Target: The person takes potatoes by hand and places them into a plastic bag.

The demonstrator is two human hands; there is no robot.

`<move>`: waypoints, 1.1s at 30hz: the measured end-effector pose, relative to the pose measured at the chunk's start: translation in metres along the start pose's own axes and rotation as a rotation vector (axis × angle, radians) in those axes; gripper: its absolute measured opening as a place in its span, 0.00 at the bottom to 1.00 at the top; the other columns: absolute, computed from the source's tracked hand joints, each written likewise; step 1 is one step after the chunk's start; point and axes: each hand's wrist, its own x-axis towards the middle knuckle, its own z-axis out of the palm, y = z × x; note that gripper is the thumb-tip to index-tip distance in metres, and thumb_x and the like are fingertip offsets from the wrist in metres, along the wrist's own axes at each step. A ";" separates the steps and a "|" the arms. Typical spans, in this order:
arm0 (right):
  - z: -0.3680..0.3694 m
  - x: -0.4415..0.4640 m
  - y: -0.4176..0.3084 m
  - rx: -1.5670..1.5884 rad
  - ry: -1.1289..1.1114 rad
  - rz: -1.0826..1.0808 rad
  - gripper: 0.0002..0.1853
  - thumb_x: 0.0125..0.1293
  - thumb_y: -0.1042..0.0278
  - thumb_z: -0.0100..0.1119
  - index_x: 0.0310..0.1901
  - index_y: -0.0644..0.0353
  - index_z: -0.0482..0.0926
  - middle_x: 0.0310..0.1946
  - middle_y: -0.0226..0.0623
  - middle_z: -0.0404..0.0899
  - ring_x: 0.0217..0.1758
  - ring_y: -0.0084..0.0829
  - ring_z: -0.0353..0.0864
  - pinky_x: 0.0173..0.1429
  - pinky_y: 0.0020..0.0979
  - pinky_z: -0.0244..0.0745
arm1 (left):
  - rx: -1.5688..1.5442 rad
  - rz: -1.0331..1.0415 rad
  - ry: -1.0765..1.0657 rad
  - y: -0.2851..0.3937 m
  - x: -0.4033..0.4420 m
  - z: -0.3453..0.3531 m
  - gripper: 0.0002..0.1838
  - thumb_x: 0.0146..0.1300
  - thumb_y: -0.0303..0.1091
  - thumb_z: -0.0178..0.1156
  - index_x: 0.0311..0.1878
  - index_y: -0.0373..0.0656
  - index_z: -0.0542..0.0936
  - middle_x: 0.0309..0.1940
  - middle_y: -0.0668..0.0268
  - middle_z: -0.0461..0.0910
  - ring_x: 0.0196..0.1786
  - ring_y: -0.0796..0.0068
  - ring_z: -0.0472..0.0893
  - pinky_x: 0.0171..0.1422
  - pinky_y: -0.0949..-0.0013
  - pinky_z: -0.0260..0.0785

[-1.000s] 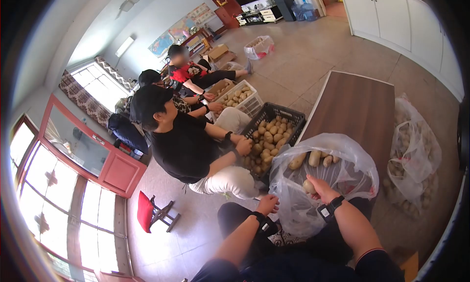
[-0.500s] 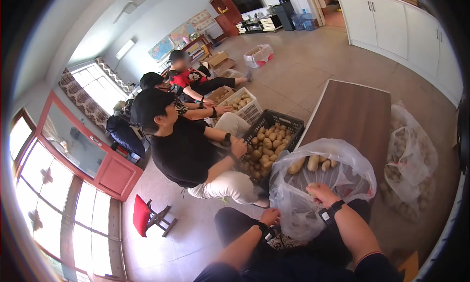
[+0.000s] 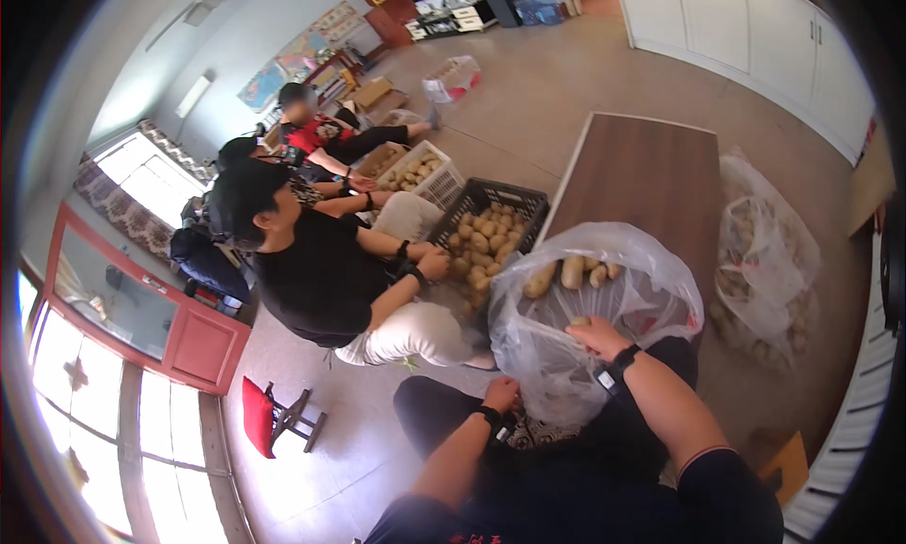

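A large clear plastic bag (image 3: pixel 557 379) lies open over my lap and the near end of the brown table. My right hand (image 3: pixel 604 338) is closed on a potato (image 3: pixel 578 323) inside the bag's mouth. Low at the bag's left side, my left hand (image 3: pixel 502 393) is curled closed against the plastic, seemingly pinching its edge; its fingertips are partly hidden. Several long potatoes (image 3: pixel 572 272) lie on the table end, behind the bag's raised rim.
Left of the brown table (image 3: pixel 651 171) stands a black crate (image 3: pixel 543 204) of potatoes, where a seated co-worker (image 3: pixel 311 270) works. Beyond are a white crate (image 3: pixel 444 187) and more people. A filled bag (image 3: pixel 769 261) stands right; a red folding stool (image 3: pixel 258 417) is left.
The view has swung, so the scene sits further left and higher. My right hand still grips a potato, and my left hand stays by the bag. The co-worker's hands remain at the black crate.
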 end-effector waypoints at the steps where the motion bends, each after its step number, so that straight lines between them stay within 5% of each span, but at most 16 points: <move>1: -0.001 0.002 0.005 -0.001 -0.006 -0.005 0.19 0.56 0.52 0.69 0.33 0.61 0.76 0.20 0.29 0.74 0.17 0.21 0.69 0.18 0.26 0.62 | 0.003 -0.014 -0.020 0.001 -0.002 0.002 0.12 0.64 0.36 0.54 0.38 0.35 0.79 0.27 0.60 0.80 0.24 0.68 0.80 0.24 0.66 0.75; 8: -0.004 0.004 0.006 0.030 0.136 -0.032 0.21 0.54 0.58 0.71 0.37 0.68 0.75 0.23 0.35 0.75 0.18 0.25 0.71 0.20 0.30 0.67 | -0.013 0.009 -0.002 0.004 0.000 -0.003 0.13 0.63 0.37 0.56 0.34 0.35 0.80 0.26 0.59 0.80 0.23 0.69 0.80 0.23 0.66 0.73; 11: -0.001 0.002 0.000 0.011 0.182 -0.077 0.23 0.55 0.58 0.70 0.40 0.70 0.74 0.28 0.39 0.78 0.20 0.27 0.74 0.22 0.31 0.70 | 0.160 -0.004 -0.002 0.004 0.003 -0.007 0.15 0.66 0.39 0.57 0.36 0.34 0.79 0.29 0.59 0.81 0.27 0.67 0.82 0.31 0.66 0.77; 19: -0.002 0.004 0.007 -0.079 0.136 -0.107 0.26 0.55 0.56 0.69 0.44 0.71 0.73 0.34 0.44 0.80 0.26 0.29 0.80 0.26 0.32 0.73 | 0.252 0.122 0.010 0.012 -0.004 0.001 0.24 0.64 0.48 0.56 0.21 0.37 0.82 0.17 0.61 0.80 0.20 0.70 0.79 0.27 0.66 0.70; 23: -0.001 0.008 0.013 -0.099 0.146 -0.106 0.27 0.57 0.52 0.68 0.43 0.70 0.74 0.32 0.42 0.80 0.25 0.29 0.79 0.25 0.32 0.74 | 0.322 0.154 -0.020 0.002 0.005 -0.006 0.21 0.65 0.46 0.58 0.28 0.35 0.81 0.23 0.62 0.81 0.25 0.70 0.80 0.29 0.66 0.73; 25: 0.000 0.004 0.013 -0.067 0.124 -0.081 0.26 0.58 0.50 0.67 0.42 0.69 0.75 0.30 0.40 0.79 0.24 0.29 0.78 0.25 0.31 0.73 | 0.802 0.621 -0.090 -0.006 0.016 -0.009 0.22 0.65 0.48 0.59 0.30 0.34 0.81 0.24 0.61 0.81 0.27 0.70 0.80 0.29 0.66 0.73; 26: -0.002 0.004 0.007 -0.040 0.106 -0.062 0.26 0.59 0.49 0.66 0.41 0.69 0.75 0.28 0.39 0.79 0.23 0.28 0.78 0.24 0.31 0.72 | 0.801 0.634 -0.074 -0.004 0.018 -0.007 0.22 0.65 0.48 0.59 0.30 0.34 0.81 0.24 0.61 0.81 0.27 0.70 0.80 0.29 0.66 0.73; 28: 0.000 0.000 0.003 -0.034 0.076 -0.054 0.25 0.60 0.48 0.65 0.40 0.68 0.76 0.26 0.38 0.78 0.22 0.27 0.77 0.23 0.30 0.71 | 0.309 0.165 -0.024 -0.002 0.009 -0.002 0.22 0.67 0.47 0.56 0.32 0.33 0.82 0.26 0.58 0.81 0.27 0.69 0.81 0.29 0.67 0.74; 33: 0.002 0.003 0.002 -0.013 0.038 -0.026 0.24 0.62 0.47 0.63 0.38 0.65 0.76 0.22 0.34 0.76 0.18 0.25 0.73 0.20 0.28 0.67 | 0.369 0.220 -0.015 0.008 0.003 -0.005 0.23 0.69 0.47 0.54 0.31 0.34 0.81 0.25 0.59 0.81 0.24 0.68 0.81 0.28 0.67 0.74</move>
